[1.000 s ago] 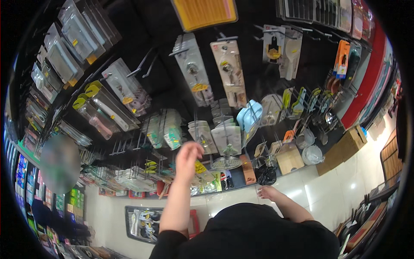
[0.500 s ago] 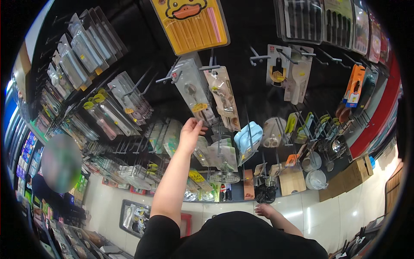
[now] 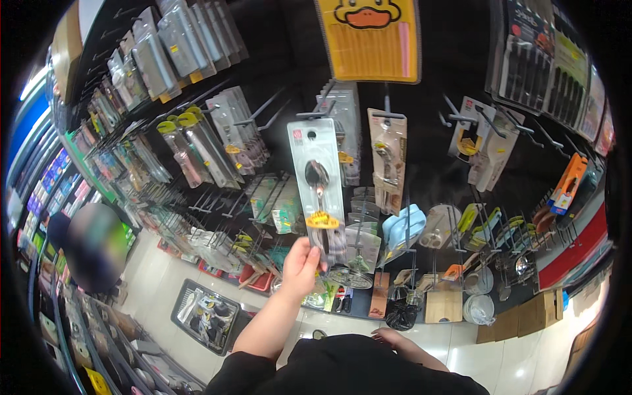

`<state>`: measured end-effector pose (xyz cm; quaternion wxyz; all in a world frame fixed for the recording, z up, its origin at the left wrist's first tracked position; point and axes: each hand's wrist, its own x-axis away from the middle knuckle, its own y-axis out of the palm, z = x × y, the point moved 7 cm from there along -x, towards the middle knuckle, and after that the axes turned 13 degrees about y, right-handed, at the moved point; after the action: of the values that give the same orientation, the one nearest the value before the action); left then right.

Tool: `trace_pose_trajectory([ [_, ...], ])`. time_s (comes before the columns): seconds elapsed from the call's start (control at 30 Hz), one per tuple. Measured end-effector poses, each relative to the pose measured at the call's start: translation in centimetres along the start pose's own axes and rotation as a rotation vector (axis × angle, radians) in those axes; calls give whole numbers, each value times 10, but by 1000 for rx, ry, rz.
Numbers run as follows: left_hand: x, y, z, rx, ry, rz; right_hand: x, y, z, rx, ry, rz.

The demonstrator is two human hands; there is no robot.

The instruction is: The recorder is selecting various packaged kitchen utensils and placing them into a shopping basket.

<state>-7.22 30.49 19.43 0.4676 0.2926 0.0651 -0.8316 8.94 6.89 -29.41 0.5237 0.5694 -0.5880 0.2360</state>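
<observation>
Left hand [image 3: 301,268] up front, and look, it's a pinch, thumb pointing upward | left forearm [image 3: 271,324] bare, slanting up and to the right | right hand [image 3: 390,339] way down low, partly hidden by the black-clad torso [image 3: 352,365], finger pose unreadable | right forearm [image 3: 421,357] bare, angling inward
</observation>
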Motion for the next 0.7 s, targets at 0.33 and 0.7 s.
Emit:
trace_pose_trajectory([
  [0.33,142,-76,-14,-83,-254,111,57,175,-125,488,-394,-413],
  [0.7,303,-264,-28,-166,-393,591,65,445,-156,748,-390,-652],
])
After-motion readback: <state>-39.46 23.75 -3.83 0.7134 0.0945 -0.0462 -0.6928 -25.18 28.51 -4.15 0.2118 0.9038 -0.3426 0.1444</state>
